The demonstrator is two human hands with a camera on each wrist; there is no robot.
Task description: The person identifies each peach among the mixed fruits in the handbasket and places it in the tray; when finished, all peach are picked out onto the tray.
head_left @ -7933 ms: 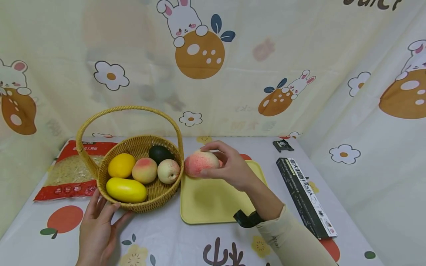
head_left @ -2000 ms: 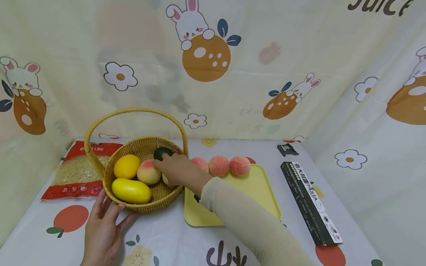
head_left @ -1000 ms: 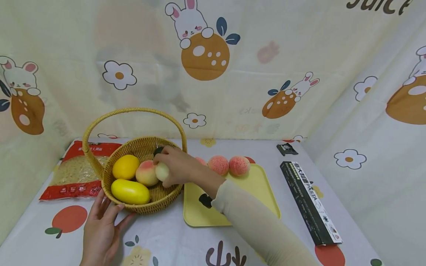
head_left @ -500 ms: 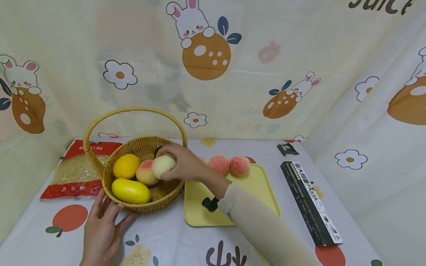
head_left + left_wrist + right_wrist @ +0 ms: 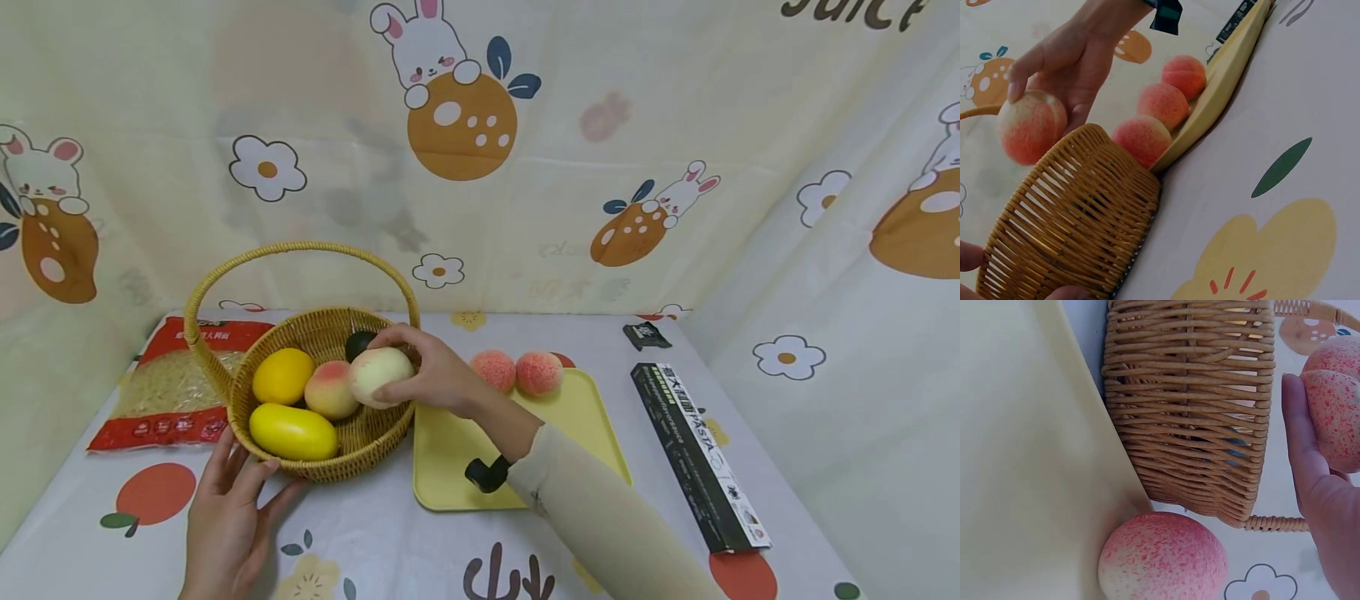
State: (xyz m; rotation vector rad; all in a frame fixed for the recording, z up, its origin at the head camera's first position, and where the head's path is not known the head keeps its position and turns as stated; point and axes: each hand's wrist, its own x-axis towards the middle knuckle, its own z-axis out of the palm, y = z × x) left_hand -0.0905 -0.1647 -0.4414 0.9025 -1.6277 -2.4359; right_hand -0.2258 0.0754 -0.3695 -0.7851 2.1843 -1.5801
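Note:
My right hand point(image 5: 441, 375) pinches a pale peach point(image 5: 379, 377) between thumb and fingers at the right side of the wicker basket point(image 5: 322, 472). In the left wrist view that peach point(image 5: 1032, 128), speckled red, is raised beside the basket's rim. My left hand point(image 5: 227, 525) rests with spread fingers against the basket's front left edge. Inside the basket lie a yellow round fruit point(image 5: 283, 377), a long yellow fruit point(image 5: 294, 432), a pink-yellow peach point(image 5: 332, 390) and a dark green fruit point(image 5: 360, 343), partly hidden. Three red peaches point(image 5: 1163, 105) sit in a row along the yellow tray point(image 5: 450, 492).
A red-ended bag of pasta point(image 5: 176, 383) lies behind the basket at the left. To the right of the tray are a long black pasta box point(image 5: 697, 458) and a small black packet point(image 5: 647, 336). The basket's tall handle point(image 5: 300, 247) arches over it.
Three red peaches came to stand along the tray. My right hand reached into the basket, took hold of the pale peach and lifted it rightwards. My left hand stayed at the basket.

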